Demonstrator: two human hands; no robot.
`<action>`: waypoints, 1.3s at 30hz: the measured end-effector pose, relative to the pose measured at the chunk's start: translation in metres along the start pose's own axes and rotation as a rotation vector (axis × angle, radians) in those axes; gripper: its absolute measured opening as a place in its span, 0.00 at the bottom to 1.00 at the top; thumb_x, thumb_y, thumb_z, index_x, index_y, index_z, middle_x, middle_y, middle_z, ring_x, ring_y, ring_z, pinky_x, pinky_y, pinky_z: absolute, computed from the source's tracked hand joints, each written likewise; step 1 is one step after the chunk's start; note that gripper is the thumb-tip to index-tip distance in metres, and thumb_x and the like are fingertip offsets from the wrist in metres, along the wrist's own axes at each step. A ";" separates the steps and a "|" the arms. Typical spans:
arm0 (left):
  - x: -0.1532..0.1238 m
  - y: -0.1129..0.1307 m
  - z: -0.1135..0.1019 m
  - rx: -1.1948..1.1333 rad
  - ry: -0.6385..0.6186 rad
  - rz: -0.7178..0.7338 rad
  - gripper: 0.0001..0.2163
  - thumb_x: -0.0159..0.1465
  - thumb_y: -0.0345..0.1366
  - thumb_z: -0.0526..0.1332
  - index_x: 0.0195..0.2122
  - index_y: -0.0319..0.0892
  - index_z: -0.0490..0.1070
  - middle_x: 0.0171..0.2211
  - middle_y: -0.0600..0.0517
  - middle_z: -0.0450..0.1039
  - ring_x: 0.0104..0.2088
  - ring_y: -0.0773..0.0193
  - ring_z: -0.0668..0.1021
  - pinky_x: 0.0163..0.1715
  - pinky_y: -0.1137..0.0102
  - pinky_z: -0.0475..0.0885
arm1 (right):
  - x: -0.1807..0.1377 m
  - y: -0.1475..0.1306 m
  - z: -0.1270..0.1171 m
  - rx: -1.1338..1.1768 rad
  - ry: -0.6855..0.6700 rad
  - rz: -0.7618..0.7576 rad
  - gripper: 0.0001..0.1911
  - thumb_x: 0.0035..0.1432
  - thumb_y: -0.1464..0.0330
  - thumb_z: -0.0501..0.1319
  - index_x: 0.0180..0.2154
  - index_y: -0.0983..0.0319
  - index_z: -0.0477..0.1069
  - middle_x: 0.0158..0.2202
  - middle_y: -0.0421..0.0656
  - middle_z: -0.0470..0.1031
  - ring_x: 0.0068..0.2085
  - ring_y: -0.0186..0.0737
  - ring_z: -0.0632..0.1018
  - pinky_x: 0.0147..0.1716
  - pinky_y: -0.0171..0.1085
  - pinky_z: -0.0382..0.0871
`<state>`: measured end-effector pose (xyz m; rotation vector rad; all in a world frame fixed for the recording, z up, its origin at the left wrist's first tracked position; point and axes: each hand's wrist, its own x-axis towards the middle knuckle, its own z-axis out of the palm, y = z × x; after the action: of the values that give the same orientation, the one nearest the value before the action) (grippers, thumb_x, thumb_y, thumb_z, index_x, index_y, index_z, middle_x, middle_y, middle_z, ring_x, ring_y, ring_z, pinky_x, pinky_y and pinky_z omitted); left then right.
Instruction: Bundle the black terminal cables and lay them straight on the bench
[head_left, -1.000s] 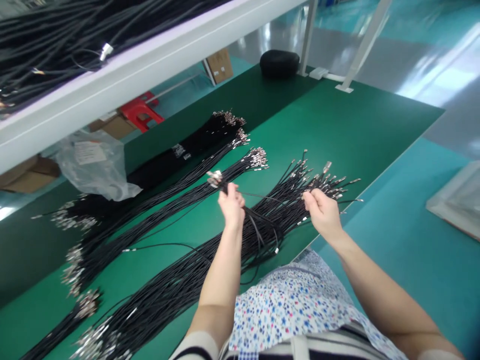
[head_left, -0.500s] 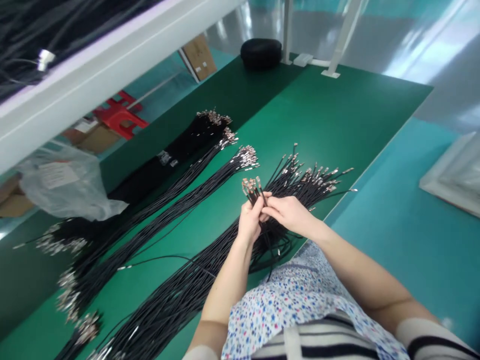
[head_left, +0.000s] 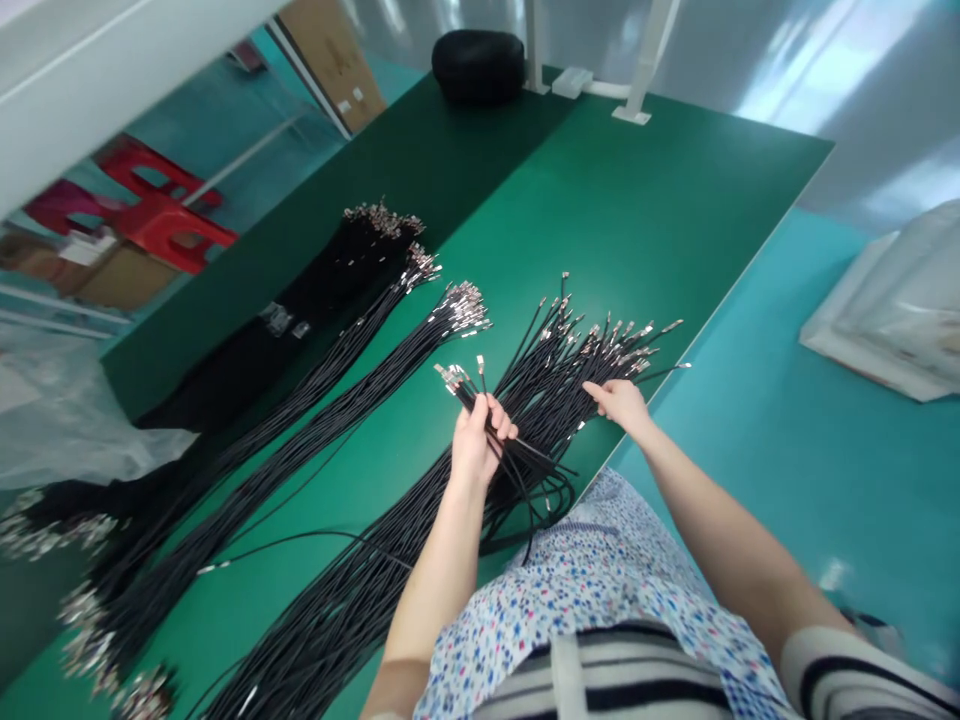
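My left hand point(head_left: 484, 435) is closed around a small bunch of black cables point(head_left: 466, 392), whose metal terminals stick up past the thumb. One terminal stands apart from the others, and the cable tails hang down below the fist. Under and behind this hand lies a large pile of black cables point(head_left: 551, 385) with metal ends fanned toward the far side. At the pile's right side is my right hand point(head_left: 621, 402), fingertips pressed together against the cables. Whether a single cable is caught between those fingertips is hidden.
Other bundles of black cable point(head_left: 360, 335) lie to the left on the green table point(head_left: 637, 220). A black case point(head_left: 478, 66) sits at the far edge beside white posts. A clear plastic bag point(head_left: 82, 410) is at left. Red stools point(head_left: 169, 225) and cardboard boxes stand beyond the table.
My right hand has left my left hand and moved right to the pile. The left hand keeps its bunch, now tilted more to the left. The view has shifted rightward.
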<state>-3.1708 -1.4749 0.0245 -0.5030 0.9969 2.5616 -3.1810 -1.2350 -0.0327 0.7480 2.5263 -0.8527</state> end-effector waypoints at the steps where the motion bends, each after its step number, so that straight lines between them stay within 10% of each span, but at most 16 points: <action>1: 0.000 0.000 0.000 -0.009 0.001 -0.013 0.12 0.56 0.42 0.60 0.27 0.39 0.60 0.16 0.60 0.53 0.15 0.76 0.58 0.17 0.77 0.59 | 0.005 0.000 0.001 -0.012 -0.006 0.000 0.19 0.54 0.57 0.54 0.19 0.63 0.67 0.16 0.40 0.70 0.18 0.30 0.69 0.22 0.29 0.60; 11: 0.004 0.006 -0.014 -0.058 0.136 0.082 0.12 0.56 0.41 0.61 0.27 0.39 0.60 0.16 0.61 0.48 0.14 0.78 0.54 0.14 0.79 0.52 | -0.014 0.012 0.011 0.300 -0.110 0.053 0.15 0.55 0.62 0.55 0.21 0.64 0.63 0.18 0.43 0.71 0.15 0.30 0.69 0.16 0.30 0.63; 15: -0.001 0.005 -0.004 -0.021 0.103 0.088 0.12 0.57 0.41 0.61 0.27 0.39 0.61 0.16 0.61 0.48 0.14 0.78 0.54 0.14 0.79 0.52 | -0.020 0.002 -0.004 0.325 0.106 -0.047 0.17 0.58 0.60 0.50 0.23 0.63 0.63 0.20 0.43 0.72 0.17 0.30 0.69 0.19 0.30 0.64; 18: -0.005 0.007 0.005 0.006 0.075 0.099 0.12 0.56 0.42 0.61 0.27 0.39 0.61 0.16 0.61 0.48 0.14 0.78 0.54 0.14 0.79 0.51 | -0.003 -0.015 -0.016 0.128 0.297 -0.130 0.19 0.58 0.58 0.49 0.22 0.64 0.66 0.22 0.46 0.74 0.25 0.35 0.74 0.27 0.32 0.67; 27: 0.000 -0.004 0.017 0.057 0.023 0.060 0.13 0.56 0.44 0.61 0.28 0.39 0.62 0.15 0.61 0.49 0.14 0.78 0.54 0.14 0.79 0.52 | 0.035 -0.041 -0.012 -0.410 0.249 -0.033 0.21 0.52 0.60 0.59 0.40 0.72 0.70 0.38 0.63 0.73 0.42 0.53 0.75 0.38 0.43 0.68; 39: 0.005 -0.012 0.013 0.047 0.060 0.062 0.14 0.55 0.44 0.62 0.28 0.39 0.62 0.15 0.62 0.49 0.13 0.79 0.53 0.13 0.80 0.50 | 0.004 -0.050 -0.026 0.032 -0.023 -0.051 0.11 0.54 0.71 0.52 0.21 0.66 0.64 0.18 0.43 0.71 0.13 0.28 0.68 0.16 0.29 0.64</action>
<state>-3.1724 -1.4564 0.0243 -0.5470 1.1076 2.5847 -3.2185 -1.2510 0.0070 0.6820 2.5268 -0.9152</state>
